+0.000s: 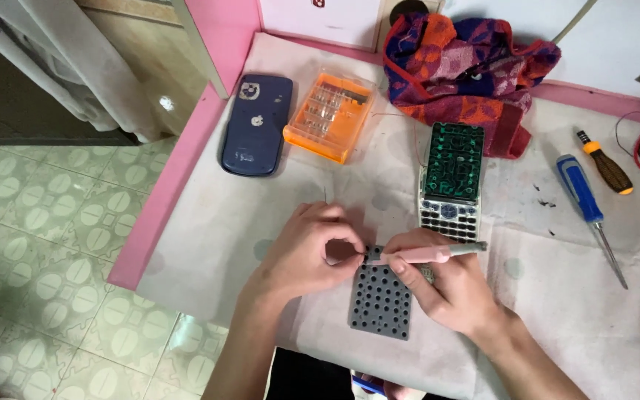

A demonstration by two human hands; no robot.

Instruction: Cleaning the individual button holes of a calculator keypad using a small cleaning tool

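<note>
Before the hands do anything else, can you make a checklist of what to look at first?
1. Pink tool gripped in right hand: ok.
2. Left hand pinching at the tool's tip: ok; what it pinches: cannot tell.
3. Grey holed pad lying flat under the hands: ok.
4. Opened calculator clear of the hands: ok.
5. Blue screwdriver within reach on the right: ok.
6. Orange bit box shut: cannot tell.

Keypad mat (pixel 381 300) before the calculator (pixel 451 181); phone (pixel 256 124) left of the bit case (pixel 330 115); screwdrivers (pixel 590 196) right.
</note>
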